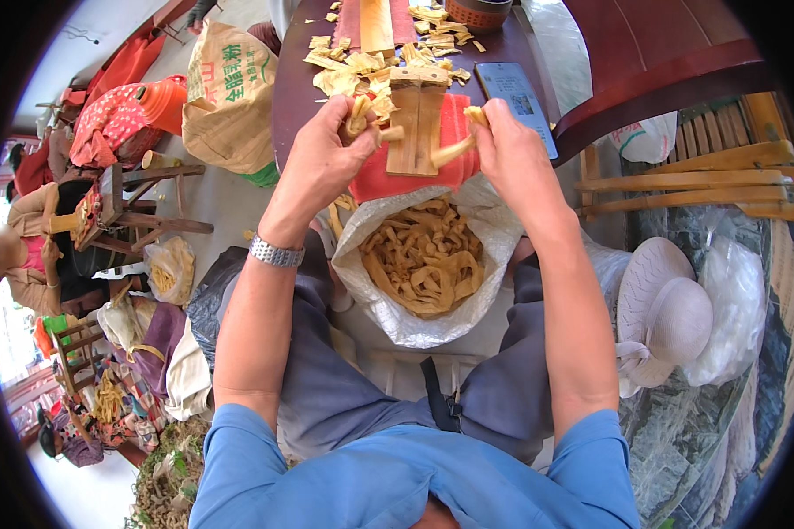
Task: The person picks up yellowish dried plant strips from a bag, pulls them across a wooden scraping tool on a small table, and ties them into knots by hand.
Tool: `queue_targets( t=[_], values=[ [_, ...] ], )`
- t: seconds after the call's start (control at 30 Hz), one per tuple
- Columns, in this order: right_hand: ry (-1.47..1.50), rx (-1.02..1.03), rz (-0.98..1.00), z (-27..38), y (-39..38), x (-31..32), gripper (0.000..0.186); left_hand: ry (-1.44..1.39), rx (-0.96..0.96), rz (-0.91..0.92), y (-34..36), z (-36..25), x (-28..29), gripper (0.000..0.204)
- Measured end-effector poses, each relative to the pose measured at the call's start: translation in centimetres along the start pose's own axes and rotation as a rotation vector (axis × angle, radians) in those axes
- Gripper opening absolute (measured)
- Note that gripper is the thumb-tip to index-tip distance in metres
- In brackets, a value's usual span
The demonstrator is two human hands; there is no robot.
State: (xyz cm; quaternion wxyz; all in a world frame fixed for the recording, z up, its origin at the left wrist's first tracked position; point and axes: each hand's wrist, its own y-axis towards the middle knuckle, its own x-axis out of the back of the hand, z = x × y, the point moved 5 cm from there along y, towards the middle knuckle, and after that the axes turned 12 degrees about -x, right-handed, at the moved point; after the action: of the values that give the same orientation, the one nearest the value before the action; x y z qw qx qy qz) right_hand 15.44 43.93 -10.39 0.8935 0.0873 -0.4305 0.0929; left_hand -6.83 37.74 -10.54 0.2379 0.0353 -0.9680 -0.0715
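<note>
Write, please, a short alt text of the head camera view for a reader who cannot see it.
A seated person's left hand and right hand each grip yellowish strips of a plant-like material over a small wooden board lying on a red cloth at the edge of a dark round table. A white woven sack of similar strips stands between the knees.

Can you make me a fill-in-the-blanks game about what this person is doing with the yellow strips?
1. The left hand wears a silver ____ on its wrist.
2. The white sack between the knees is full of yellow ____.
3. The wooden board lies on a ____ cloth.
4. The pale hat lies on the person's ____ side.

Missing words: watch; strips; red; right
</note>
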Motion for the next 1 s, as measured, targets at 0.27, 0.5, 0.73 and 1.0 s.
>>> queue_targets(
  t=[0.27, 0.5, 0.73, 1.0],
  values=[
    [0.64, -0.23, 0.268, 1.4, -1.0, 1.4, 0.021, -0.464, 0.02, 0.526, -3.8, -4.0, -2.7, 0.042],
    [0.887, -0.271, 0.544, 3.1, -2.4, 1.5, 0.018, -0.305, 0.093, 0.229, -2.8, -3.1, -1.1, 0.034],
    [0.977, -0.247, 0.609, 3.7, -3.2, 0.4, 0.015, -0.561, 0.142, 0.419, -3.6, -3.6, -2.5, 0.025],
    [0.871, -0.29, 0.606, 2.6, -3.7, 0.7, 0.027, -0.344, 0.261, -0.052, -2.3, -1.7, 2.3, 0.019]
  ],
)
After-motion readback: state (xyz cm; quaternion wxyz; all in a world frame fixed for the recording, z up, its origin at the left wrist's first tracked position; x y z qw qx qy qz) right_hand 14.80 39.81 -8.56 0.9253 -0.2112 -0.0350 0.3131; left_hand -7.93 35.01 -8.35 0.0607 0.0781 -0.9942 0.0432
